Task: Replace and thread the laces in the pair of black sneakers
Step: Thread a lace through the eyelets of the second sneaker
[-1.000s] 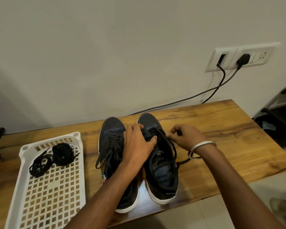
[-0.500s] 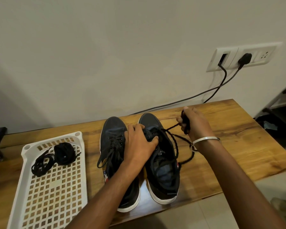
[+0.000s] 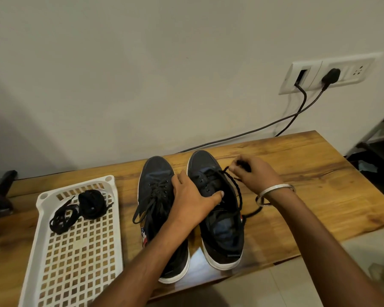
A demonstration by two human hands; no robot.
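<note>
Since half a second ago our right hand (image 3: 256,173) has dropped from its raised pull near the back of the bench (image 3: 319,173) to sit lower, just beside the right sneaker (image 3: 217,209); the lace (image 3: 236,189) that ran taut to it now hangs in a slacker curve down that shoe's outer side. Our left hand (image 3: 192,198) has hardly moved.

Going left to right: at the far left edge we see a dark object we cannot identify. Next lies a white tray (image 3: 75,251) on the bench, with spare laces (image 3: 80,207) bundled in its far end. Just right of the tray stands the left sneaker (image 3: 157,191), toe to the wall, laced with loose ends trailing down its near side. Our left forearm crosses over its heel, hiding part of it. The left hand's grip is clamped on the right sneaker, thumb pressed on the tongue area and fingers over the inner edge. The right sneaker's near eyelets are bare. The right hand's grip is pinched together on the lace, and a bangle (image 3: 275,192) circles that wrist. Behind, two cables (image 3: 297,116) run from a wall socket (image 3: 333,74) down behind the bench
</note>
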